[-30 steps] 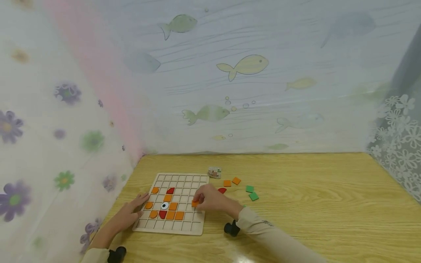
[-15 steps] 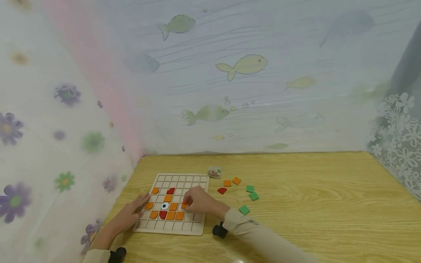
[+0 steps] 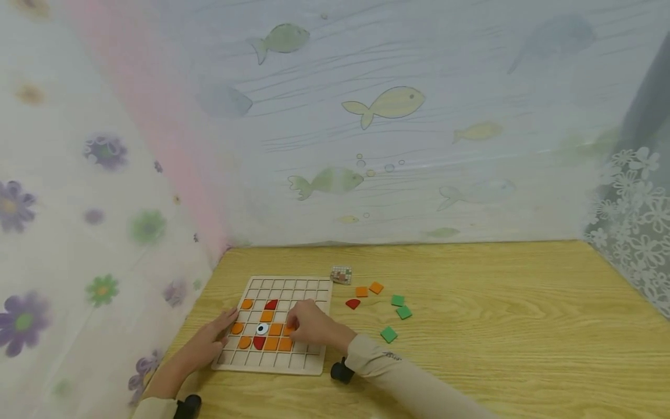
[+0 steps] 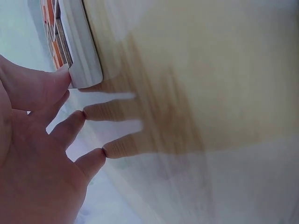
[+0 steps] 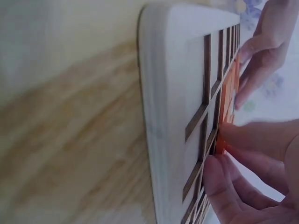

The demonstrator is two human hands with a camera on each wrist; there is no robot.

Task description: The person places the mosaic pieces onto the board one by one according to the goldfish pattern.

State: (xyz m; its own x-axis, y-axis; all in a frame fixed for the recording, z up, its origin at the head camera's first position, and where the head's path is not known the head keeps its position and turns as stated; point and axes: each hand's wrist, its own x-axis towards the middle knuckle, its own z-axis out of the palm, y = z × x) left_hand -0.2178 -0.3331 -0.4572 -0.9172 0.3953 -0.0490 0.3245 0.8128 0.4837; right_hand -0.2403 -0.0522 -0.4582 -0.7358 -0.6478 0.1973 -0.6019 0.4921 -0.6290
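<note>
My right grip [image 3: 313,323] pinches 1 orange tile [image 3: 287,330] at the surface of the grid board [image 3: 309,365]. It looks light, stiff and smooth; opposite edges suit best. My left grip [image 3: 205,342] rests spread against the board's side.

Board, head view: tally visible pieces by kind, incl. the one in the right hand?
Orange squares: 5, counting the one pinched by the right hand
Rounded orange pieces: 3
Red pieces: 2
White eye piece: 1
Total: 11
</note>
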